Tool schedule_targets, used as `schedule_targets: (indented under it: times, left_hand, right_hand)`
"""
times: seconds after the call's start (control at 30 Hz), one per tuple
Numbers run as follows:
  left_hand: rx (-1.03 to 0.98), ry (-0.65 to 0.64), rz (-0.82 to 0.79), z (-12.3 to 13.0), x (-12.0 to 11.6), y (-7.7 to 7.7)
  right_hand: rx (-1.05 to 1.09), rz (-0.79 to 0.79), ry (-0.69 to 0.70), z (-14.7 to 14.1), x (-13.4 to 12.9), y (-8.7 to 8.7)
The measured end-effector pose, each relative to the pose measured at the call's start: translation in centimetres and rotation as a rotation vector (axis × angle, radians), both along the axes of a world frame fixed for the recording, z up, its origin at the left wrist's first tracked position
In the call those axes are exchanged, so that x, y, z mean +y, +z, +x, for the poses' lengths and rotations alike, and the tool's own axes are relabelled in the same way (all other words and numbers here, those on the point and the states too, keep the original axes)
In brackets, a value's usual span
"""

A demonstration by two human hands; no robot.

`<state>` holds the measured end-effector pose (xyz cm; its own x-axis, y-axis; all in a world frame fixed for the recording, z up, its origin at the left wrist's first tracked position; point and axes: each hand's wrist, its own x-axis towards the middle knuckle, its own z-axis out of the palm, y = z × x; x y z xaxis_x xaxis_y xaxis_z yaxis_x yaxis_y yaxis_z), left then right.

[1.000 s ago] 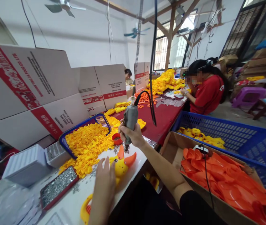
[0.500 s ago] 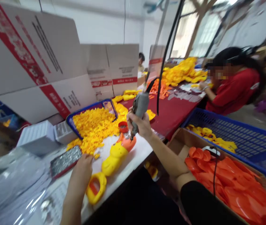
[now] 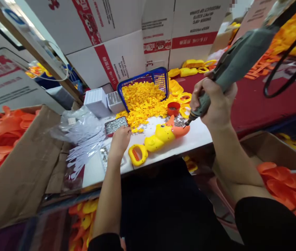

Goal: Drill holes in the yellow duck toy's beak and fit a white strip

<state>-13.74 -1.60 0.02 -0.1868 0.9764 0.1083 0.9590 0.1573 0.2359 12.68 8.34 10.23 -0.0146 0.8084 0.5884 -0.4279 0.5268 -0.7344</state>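
My right hand [image 3: 216, 101] grips a grey electric screwdriver [image 3: 238, 59], tilted with its tip just right of the orange beak of a yellow duck toy [image 3: 161, 137]. The toy lies on the white table [image 3: 197, 136], its ring handle [image 3: 137, 154] toward me. My left hand [image 3: 120, 139] rests on the table at the near edge of a heap of small yellow parts [image 3: 142, 104], beside a red tray of screws [image 3: 116, 125]. Whether its fingers hold a part is hidden.
A blue basket [image 3: 161, 78] spills the yellow parts. A small red cup [image 3: 173, 108] stands behind the toy. Cardboard boxes [image 3: 127, 42] wall the back. Cartons of orange parts sit left [image 3: 4, 129] and right [image 3: 289, 177]. Plastic bags [image 3: 80, 129] lie left.
The view has swung down and left. My left hand moved from the toy to the yellow parts near the screw tray. The screwdriver stays in my right hand by the beak.
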Motion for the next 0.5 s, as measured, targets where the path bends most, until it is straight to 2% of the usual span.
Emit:
schedule_targets:
  times: [0.13, 0.3, 0.5]
  left_hand:
    - [-0.019, 0.081, 0.020, -0.3, -0.9, -0.9]
    - [-0.099, 0.096, 0.063, 0.1, -0.7, -1.7]
    - [-0.245, 0.124, 0.178, -0.2, -1.2, -0.8]
  right_hand:
    - [0.062, 0.021, -0.002, -0.1, -0.6, 0.1]
    - [0.123, 0.051, 0.003, -0.2, -1.1, -0.3]
    - [0.145, 0.100, -0.023, 0.5, -1.1, -1.1]
